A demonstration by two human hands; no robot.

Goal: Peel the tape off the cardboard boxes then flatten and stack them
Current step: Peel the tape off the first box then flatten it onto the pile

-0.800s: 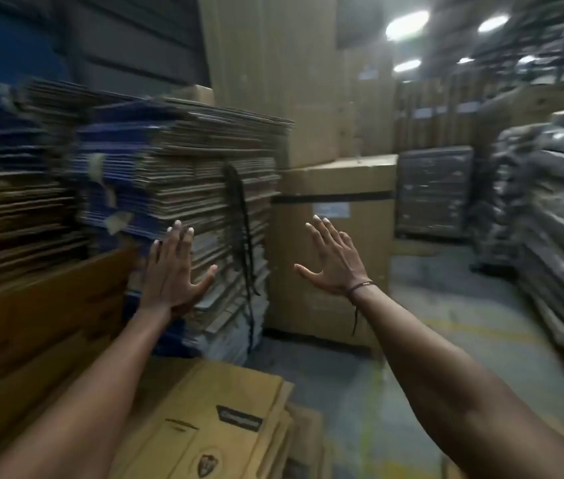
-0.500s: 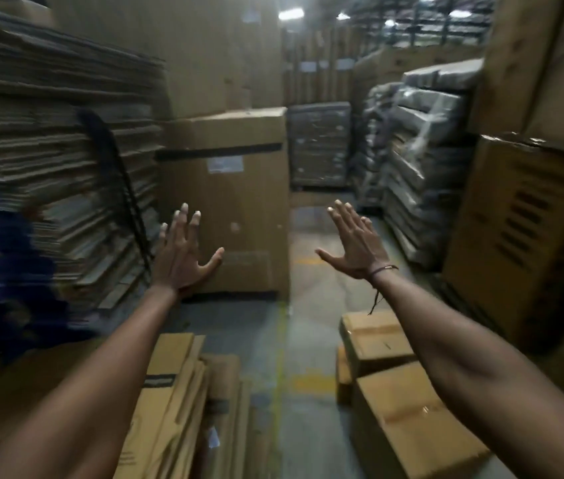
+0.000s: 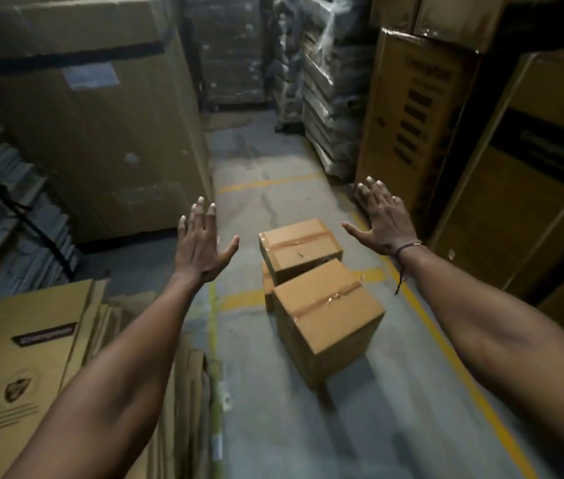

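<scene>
Head view, warehouse aisle, concrete floor (image 3: 273,426) with yellow painted lines.

Task items: two sealed cardboard boxes stand on the floor mid-aisle, touching. Near box (image 3: 329,316) upright, one corner turned toward the camera; its long axis runs from lower left to upper right in frame. Brown tape strip (image 3: 329,300) runs along the top seam in that same direction, wrinkled near the middle, still stuck. Far box (image 3: 299,248) sits just behind, also upright, turned much the same way; its tape (image 3: 296,240) crosses the top from left edge toward the right corner. A third, lower cardboard piece (image 3: 267,288) shows at the left between them; cannot tell whether it is a separate box.

Hands: both raised in the air ahead of the body, above the boxes, touching nothing. Left hand (image 3: 199,247) back toward camera, fingers straight and close together, thumb spread to the right; released, empty. Right hand (image 3: 386,219) likewise flat, fingers extended and slightly fanned, thumb out to the left; released, empty. Dark cord bracelet (image 3: 408,246) on the right wrist, loose end hanging.

Surroundings: flattened cartons (image 3: 32,368) stacked at lower left. Large taped carton (image 3: 101,133) behind them. Tall printed cartons (image 3: 422,108) at right. Film-wrapped pallets (image 3: 325,81) at the aisle's far end.
</scene>
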